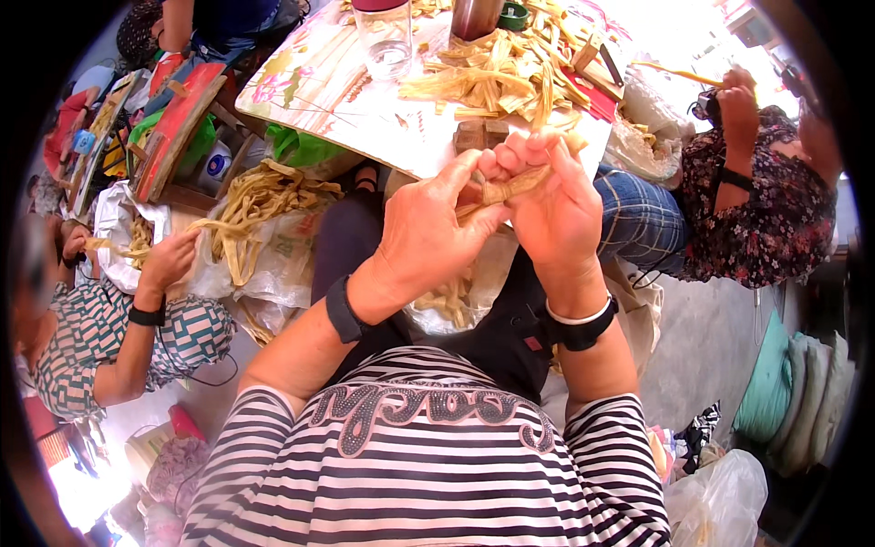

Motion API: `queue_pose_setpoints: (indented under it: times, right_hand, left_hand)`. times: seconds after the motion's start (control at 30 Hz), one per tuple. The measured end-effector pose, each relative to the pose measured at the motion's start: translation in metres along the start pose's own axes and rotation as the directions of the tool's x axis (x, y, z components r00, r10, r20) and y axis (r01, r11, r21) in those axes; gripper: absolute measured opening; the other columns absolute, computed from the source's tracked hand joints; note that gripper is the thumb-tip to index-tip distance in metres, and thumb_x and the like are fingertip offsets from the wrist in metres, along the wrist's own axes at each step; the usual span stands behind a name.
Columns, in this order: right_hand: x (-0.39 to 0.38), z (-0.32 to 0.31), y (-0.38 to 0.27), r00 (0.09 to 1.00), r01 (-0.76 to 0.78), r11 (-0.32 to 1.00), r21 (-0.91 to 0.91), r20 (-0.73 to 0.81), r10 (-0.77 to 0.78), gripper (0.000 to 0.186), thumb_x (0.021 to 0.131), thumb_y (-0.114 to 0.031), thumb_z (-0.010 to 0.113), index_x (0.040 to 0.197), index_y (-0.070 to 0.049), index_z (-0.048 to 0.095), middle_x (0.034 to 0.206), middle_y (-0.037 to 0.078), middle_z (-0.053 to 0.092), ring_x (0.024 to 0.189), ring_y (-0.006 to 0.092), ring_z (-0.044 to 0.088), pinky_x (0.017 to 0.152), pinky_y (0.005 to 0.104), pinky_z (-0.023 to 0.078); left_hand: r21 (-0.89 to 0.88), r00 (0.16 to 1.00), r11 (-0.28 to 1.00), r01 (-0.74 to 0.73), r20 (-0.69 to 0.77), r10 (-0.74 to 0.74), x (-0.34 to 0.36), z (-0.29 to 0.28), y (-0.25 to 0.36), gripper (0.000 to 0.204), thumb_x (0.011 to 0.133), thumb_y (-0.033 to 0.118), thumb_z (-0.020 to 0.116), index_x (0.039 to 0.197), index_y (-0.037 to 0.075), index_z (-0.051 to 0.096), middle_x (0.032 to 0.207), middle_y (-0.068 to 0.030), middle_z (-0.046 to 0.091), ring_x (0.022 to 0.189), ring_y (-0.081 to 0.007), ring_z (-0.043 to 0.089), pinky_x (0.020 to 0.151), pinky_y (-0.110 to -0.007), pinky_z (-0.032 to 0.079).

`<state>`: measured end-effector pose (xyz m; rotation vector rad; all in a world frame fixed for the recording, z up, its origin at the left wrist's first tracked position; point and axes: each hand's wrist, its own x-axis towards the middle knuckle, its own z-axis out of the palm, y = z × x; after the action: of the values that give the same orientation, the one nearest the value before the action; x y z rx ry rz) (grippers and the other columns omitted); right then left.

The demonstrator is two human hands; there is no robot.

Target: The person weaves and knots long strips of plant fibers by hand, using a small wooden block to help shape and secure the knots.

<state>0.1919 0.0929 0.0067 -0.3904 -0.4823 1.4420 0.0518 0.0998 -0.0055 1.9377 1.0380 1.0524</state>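
My left hand (pixel 424 228) and my right hand (pixel 562 214) meet in front of me, just over the near edge of the table. Between them is a tan, folded strip of dried plant fibre (pixel 516 186). My left thumb and fingers pinch its left part, while the curled fingers of my right hand close round the other end. A small brown wooden block (pixel 480 136) lies on the table just beyond my fingertips. Past it, a loose heap of yellowish strips (pixel 497 77) spreads over the tabletop.
The patterned table (pixel 310 82) carries a clear glass jar (pixel 387 46) and a brown cup (pixel 475 16). More strips (pixel 264 205) hang over plastic at left. A co-worker in a patterned top (pixel 137 342) sits left, another in floral clothing (pixel 743 210) right. A plastic bag (pixel 720 497) lies lower right.
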Motion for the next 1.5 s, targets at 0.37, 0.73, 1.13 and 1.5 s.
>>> queue_pose_setpoints:
  times: [0.37,0.73,1.13,1.5]
  right_hand:
    - [0.015,-0.056,-0.002,0.986,-0.089,0.766,-0.636,-0.164,-0.021,0.009,0.085,-0.009,0.062,0.079,-0.005,0.057,0.062,-0.001,0.053,0.048,0.0021,0.042,0.039,0.0173,0.029]
    - [0.034,-0.093,0.016,0.981,-0.044,0.488,-0.871,-0.129,-0.142,0.012,0.082,-0.01,0.064,0.075,-0.003,0.058,0.054,-0.002,0.051,0.049,0.0044,0.046,0.042,0.0214,0.034]
    - [0.028,-0.089,-0.017,0.884,0.171,-0.23,-0.958,0.252,-0.393,0.011,0.085,-0.013,0.059,0.085,-0.003,0.061,0.064,0.016,0.058,0.057,0.0248,0.06,0.056,0.0344,0.046]
    - [-0.042,-0.04,0.001,0.975,0.051,0.633,-0.772,-0.1,-0.201,0.016,0.091,-0.01,0.049,0.092,0.0,0.061,0.074,0.005,0.063,0.057,0.0053,0.05,0.052,0.0184,0.042]
  left_hand:
    - [0.159,0.999,0.987,0.028,-0.022,-0.025,0.021,-0.011,-0.042,0.023,0.079,0.012,0.066,0.099,0.002,0.067,0.069,-0.0143,0.066,0.055,-0.014,0.06,0.053,-0.027,0.045]
    - [0.193,0.999,0.981,0.037,-0.005,-0.037,0.029,0.0,-0.067,0.022,0.078,0.015,0.066,0.097,0.003,0.067,0.069,-0.0149,0.065,0.056,-0.0179,0.061,0.053,-0.028,0.045]
    - [-0.408,0.87,0.769,0.492,0.224,-0.438,0.008,-0.017,-0.058,0.029,0.089,0.019,0.056,0.111,0.0,0.059,0.069,-0.0047,0.062,0.063,-0.0123,0.062,0.06,-0.026,0.051]
    - [-0.812,0.876,0.341,0.474,0.396,-0.276,-0.033,-0.02,-0.059,0.027,0.091,0.017,0.056,0.115,0.006,0.053,0.118,-0.0094,0.057,0.11,-0.019,0.054,0.09,-0.035,0.045]
